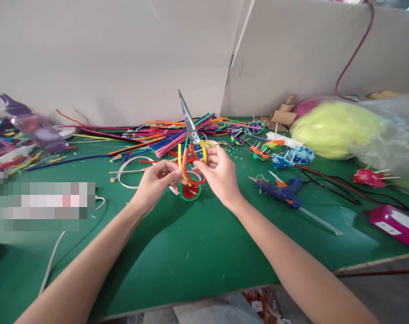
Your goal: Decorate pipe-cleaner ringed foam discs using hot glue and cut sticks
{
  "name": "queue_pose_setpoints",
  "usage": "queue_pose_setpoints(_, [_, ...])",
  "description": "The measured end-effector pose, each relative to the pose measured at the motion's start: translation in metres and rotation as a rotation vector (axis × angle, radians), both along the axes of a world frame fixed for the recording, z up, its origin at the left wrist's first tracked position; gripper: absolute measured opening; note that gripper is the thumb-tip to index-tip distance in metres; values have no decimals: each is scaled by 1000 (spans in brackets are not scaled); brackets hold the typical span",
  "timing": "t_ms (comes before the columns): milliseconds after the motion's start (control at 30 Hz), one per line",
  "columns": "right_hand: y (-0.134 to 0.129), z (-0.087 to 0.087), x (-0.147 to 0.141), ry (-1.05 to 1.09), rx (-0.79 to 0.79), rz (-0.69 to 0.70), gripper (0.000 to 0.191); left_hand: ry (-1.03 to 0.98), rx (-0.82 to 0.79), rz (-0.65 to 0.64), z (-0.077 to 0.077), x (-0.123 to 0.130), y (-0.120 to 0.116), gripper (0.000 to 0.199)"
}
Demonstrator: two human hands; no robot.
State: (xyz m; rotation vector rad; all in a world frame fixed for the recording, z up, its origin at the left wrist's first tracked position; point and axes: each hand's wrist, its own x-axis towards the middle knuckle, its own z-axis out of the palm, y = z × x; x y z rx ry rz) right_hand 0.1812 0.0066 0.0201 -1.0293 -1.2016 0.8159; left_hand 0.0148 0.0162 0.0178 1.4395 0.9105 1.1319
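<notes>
Both hands are working a yellow pipe cleaner and scissors over a small green-and-red piece.

We are seeing the right hand closed around the red-handled scissors, blades shut and pointing up; the left hand is pinching the yellow pipe cleaner. The green-and-red piece is lying on the table just beneath, looking unfinished to us. Open table is lying toward the near edge; the pipe cleaner pile and glue gun are crowding behind and right.
</notes>
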Motion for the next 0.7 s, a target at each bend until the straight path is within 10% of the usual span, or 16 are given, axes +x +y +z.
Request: queue_pose_setpoints(700, [0,-6,0,-86,43,-52,24,41,-13,31,2,5,-3,24])
